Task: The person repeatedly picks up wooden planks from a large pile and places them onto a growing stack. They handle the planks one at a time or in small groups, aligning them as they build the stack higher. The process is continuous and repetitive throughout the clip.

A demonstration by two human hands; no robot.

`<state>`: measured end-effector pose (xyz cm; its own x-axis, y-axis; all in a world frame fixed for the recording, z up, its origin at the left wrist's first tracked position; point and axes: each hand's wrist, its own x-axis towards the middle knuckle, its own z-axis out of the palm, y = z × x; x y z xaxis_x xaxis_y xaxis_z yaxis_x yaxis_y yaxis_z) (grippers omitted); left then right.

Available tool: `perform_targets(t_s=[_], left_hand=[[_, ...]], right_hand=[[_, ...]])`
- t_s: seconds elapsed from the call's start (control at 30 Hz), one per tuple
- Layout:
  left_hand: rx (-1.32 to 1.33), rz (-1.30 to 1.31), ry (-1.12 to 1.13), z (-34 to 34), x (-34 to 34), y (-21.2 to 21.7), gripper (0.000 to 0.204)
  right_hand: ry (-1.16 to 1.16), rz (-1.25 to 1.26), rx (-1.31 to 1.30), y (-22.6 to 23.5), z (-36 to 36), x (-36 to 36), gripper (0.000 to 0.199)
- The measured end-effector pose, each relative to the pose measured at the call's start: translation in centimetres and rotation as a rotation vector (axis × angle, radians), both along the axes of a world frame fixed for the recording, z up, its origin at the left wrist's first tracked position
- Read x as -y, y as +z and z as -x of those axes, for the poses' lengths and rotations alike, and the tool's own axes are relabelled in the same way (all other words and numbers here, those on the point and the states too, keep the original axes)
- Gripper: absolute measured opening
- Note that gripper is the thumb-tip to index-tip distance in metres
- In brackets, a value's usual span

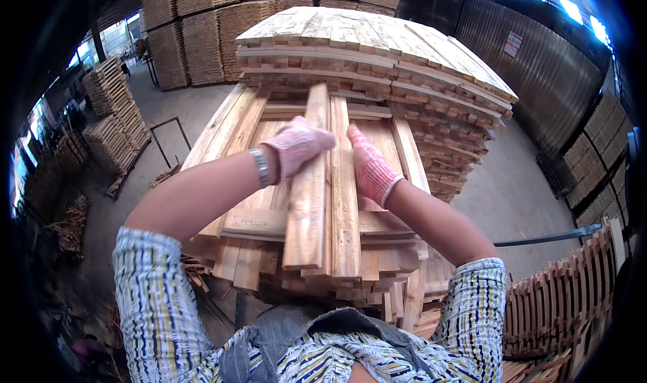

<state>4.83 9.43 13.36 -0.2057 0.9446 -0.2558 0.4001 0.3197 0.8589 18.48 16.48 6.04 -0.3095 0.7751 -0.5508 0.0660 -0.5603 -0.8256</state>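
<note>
My left hand (301, 144), in a pink-and-white knit glove, is closed over a wooden plank (309, 208) that lies lengthwise and a little tilted toward me. Just right of it lies a second plank (345, 214), roughly parallel. Against that plank's right edge rests my right hand (369, 164), gloved the same way, with its visible fingers stretched forward; its far side is hidden. Both planks lie across a crosswise board (259, 222) on top of a wood stack (246, 261) in front of me. The left hand is slightly blurred.
Directly beyond stands a taller stack of boards (377, 36). Tall lumber stacks (199, 46) line the back, and more wood (114, 137) stands at left. A metal bar (546, 237) and upright slatted wood (559, 302) are at right, beside the concrete floor (522, 187).
</note>
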Motion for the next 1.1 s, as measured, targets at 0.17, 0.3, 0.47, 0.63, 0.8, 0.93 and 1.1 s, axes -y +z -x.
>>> perform_targets(t_s=[0.17, 0.3, 0.47, 0.63, 0.8, 0.93, 1.1], left_hand=[[-0.231, -0.097, 0.09, 8.8, 2.0, 0.1, 0.064], [-1.217, 0.201, -0.108, 12.2, 2.9, -3.5, 0.092], [-1.163, 0.146, -0.216, 13.8, 3.4, -3.0, 0.085], [-1.141, 0.113, -0.154, 13.1, 3.1, -3.2, 0.07], [-0.96, -0.109, -0.138, 16.9, 4.0, -4.0, 0.074], [-0.834, -0.236, 0.044, 21.5, 5.8, -3.7, 0.086], [0.14, 0.0, 0.146, 20.8, 9.5, -3.5, 0.074]], right_hand=[[0.133, -0.271, 0.045, -3.2, -0.2, -1.3, 0.074], [0.149, -0.436, 0.047, -1.6, 0.2, -0.6, 0.052], [-0.006, -0.157, 0.01, 4.7, -2.4, 1.8, 0.034], [0.007, -0.498, -0.001, 2.4, -0.7, 0.8, 0.043], [0.11, -0.331, -0.009, 1.7, 2.9, 1.7, 0.057], [0.027, -0.276, -0.116, 1.6, 2.4, 2.0, 0.049], [0.109, -0.449, 0.143, 4.1, 7.1, 3.4, 0.052]])
